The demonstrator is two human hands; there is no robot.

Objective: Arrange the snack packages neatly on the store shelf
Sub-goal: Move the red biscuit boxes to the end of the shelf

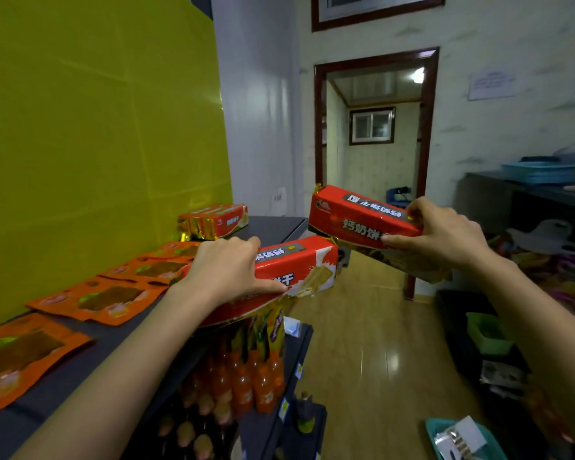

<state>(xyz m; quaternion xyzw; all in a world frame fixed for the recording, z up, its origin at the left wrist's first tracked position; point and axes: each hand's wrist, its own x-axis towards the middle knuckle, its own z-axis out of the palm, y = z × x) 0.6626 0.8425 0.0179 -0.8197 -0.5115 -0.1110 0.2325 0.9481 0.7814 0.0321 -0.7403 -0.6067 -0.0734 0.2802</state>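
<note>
From the head view, the left hand (226,270) is curled over the top of a long red foil biscuit package with white lettering (299,265), thumb on its front face, holding it at the front edge of the dark grey top shelf (276,227), its far end jutting out past the shelf. The right hand (445,234) grips a second red biscuit package of the same kind (359,215) in mid-air over the glossy wooden floor (362,343), tilted, its near corner just above the first pack's end. On the shelf lie flat orange snack pouches (97,298) in a row along the yellow backboard (97,127), with a small stack of red biscuit packs (214,220) at the far end. Orange-capped bottles (256,376) fill the shelf below.
</note>
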